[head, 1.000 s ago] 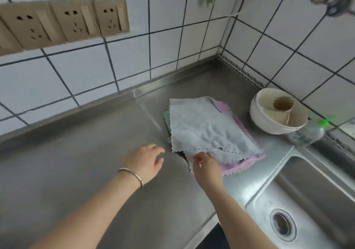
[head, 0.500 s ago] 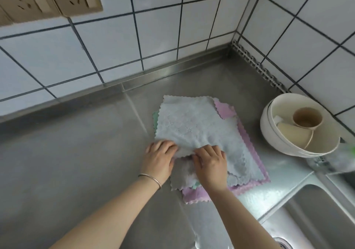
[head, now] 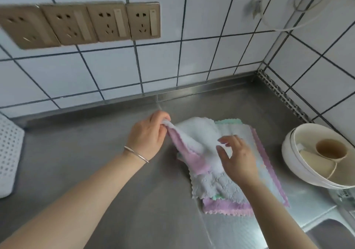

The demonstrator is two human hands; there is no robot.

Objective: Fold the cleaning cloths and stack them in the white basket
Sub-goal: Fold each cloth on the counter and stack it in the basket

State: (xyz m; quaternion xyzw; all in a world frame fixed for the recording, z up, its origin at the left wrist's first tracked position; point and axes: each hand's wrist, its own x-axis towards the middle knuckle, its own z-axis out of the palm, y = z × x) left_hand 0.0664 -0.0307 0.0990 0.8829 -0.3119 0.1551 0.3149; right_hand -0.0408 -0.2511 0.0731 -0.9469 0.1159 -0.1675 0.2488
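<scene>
Only the head view here: the left hand (head: 148, 136) pinches a corner of the top cloth (head: 194, 139), a pale one with a pink underside, lifted off the pile of cloths (head: 226, 185) on the steel tabletop (head: 86, 152). The right hand (head: 237, 157) hovers just above the pile, fingers spread and loose, holding nothing. The white basket (head: 8, 156) sits way off at the far left edge, so the left hand is the nearer one by a lot. My guess is the cloth gets pulled left onto bare steel for folding, then goes further left.
</scene>
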